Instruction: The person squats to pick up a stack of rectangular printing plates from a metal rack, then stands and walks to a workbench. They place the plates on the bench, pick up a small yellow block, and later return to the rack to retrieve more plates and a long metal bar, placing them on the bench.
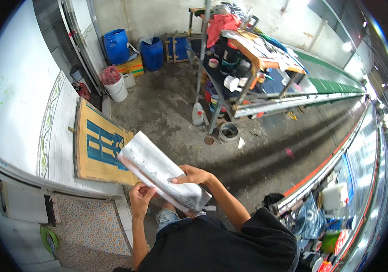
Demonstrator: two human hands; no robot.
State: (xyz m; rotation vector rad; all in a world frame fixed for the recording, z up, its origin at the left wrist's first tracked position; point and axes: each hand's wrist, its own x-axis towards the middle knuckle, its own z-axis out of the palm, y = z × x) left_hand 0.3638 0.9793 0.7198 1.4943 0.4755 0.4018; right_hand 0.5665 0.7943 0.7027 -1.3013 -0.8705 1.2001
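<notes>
A long silvery piece with a ribbed face (161,166), probably metal, is held aslant in front of my body. Dark smudges mark its surface, and a brownish strip runs along its left long edge. My right hand (194,176) grips it from the right side, thumb flat on the ribbed face and fingers mostly behind. At the left long edge, my left hand (141,197) has its fingers curled and its thumb against the piece. Just beyond, a screen-printing frame (103,146) with yellow mesh and a blue stencil leans against the tiled wall.
A cluttered metal-legged work table (226,98) stands ahead, with a grey bucket (228,132) and a white jug (198,114) by its legs. Blue barrels (116,47) and a white bucket (115,85) line the back left. A long printing table (345,149) carrying containers runs along my right.
</notes>
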